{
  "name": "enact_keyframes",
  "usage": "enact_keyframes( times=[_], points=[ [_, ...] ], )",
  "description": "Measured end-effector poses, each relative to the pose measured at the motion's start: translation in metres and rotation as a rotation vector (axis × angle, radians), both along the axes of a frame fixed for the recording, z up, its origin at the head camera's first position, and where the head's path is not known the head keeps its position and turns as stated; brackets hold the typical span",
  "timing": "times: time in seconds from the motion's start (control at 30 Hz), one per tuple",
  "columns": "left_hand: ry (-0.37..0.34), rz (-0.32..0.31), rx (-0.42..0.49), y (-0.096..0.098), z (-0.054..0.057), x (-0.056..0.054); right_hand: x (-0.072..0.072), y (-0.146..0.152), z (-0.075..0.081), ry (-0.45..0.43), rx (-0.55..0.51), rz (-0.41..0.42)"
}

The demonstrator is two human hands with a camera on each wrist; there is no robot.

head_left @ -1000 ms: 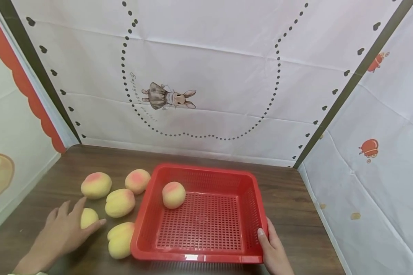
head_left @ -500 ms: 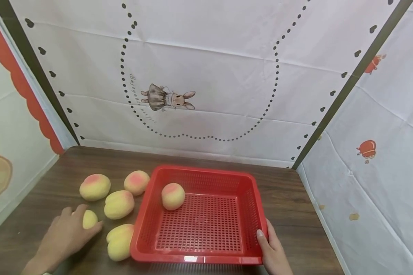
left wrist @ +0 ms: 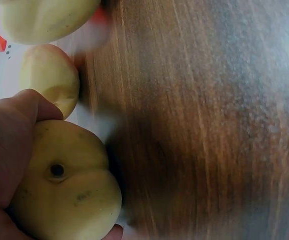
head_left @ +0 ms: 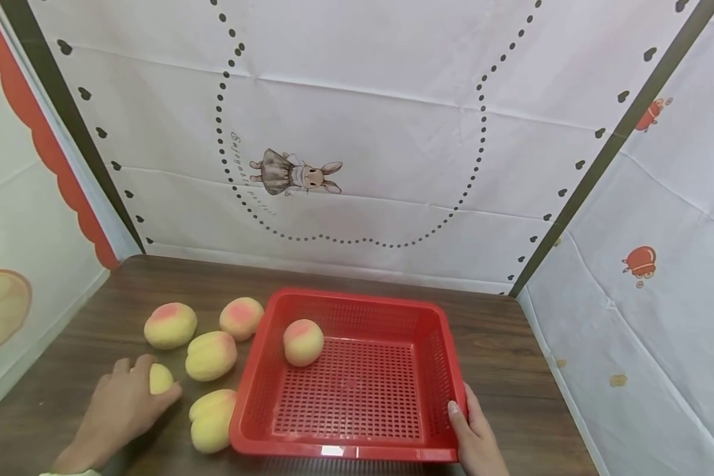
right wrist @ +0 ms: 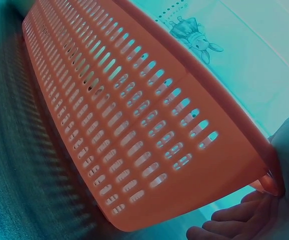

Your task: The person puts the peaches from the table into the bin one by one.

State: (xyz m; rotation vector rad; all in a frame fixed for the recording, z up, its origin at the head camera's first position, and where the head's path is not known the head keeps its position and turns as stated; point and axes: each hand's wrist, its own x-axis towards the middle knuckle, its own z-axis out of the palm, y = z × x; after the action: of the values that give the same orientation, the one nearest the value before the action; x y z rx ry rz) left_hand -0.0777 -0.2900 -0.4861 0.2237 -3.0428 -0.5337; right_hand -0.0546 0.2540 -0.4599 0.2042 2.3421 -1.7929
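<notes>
My left hand [head_left: 119, 404] curls round a peach [head_left: 160, 381] at the near left of the bench [head_left: 512, 377], thumb on its right, fingers on its far side; I can't tell whether it is clear of the surface. My right hand [head_left: 479, 437] grips the red basket [head_left: 345, 451] by its right side, thumb over the rim. I'd hold the fruit evenly, without squeezing, raise it straight up before any sideways move, and keep the basket steady

Right of my left hand, the middle peach [head_left: 211, 356] and the near peach [head_left: 213, 421] stand between it and the basket, so a low sweep could knock them. The far-left peach [head_left: 170, 326] sits beyond my fingers, and the back peach [head_left: 241, 318] is close by the basket's left wall. One peach inside [head_left: 303, 342] lies toward the far-left corner
</notes>
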Motion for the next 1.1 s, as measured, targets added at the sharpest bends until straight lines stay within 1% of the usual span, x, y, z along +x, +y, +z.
enact_keyframes(
  times=[0.13, 0.23, 0.43, 0.53, 0.67, 0.8, 0.97, 1.1],
  points=[
    [0.026, -0.010, -0.006, -0.002, -0.001, 0.001, 0.000, 0.000, 0.000, -0.002, -0.001, -0.001],
    [0.060, -0.013, -0.014, -0.003, -0.001, 0.001, 0.000, 0.000, -0.001, -0.002, 0.003, -0.004],
    [0.107, 0.000, -0.020, -0.001, 0.002, 0.002, 0.000, 0.000, -0.001, -0.010, 0.005, -0.007],
    [0.096, 0.008, -0.026, 0.001, 0.005, 0.001, 0.000, 0.000, 0.000, -0.006, 0.002, -0.004],
    [0.101, 0.020, -0.032, 0.003, 0.011, 0.000, 0.000, 0.000, -0.001, -0.007, 0.001, -0.003],
    [0.156, 0.027, -0.031, 0.005, 0.016, 0.002, 0.000, 0.000, -0.001, -0.012, 0.008, -0.003],
    [0.228, 0.017, -0.021, 0.004, 0.021, 0.004, 0.000, 0.000, -0.001, -0.025, 0.010, -0.012],
    [0.211, 0.017, -0.028, 0.003, 0.025, 0.003, -0.001, 0.001, -0.001, -0.028, 0.006, -0.016]
  ],
)
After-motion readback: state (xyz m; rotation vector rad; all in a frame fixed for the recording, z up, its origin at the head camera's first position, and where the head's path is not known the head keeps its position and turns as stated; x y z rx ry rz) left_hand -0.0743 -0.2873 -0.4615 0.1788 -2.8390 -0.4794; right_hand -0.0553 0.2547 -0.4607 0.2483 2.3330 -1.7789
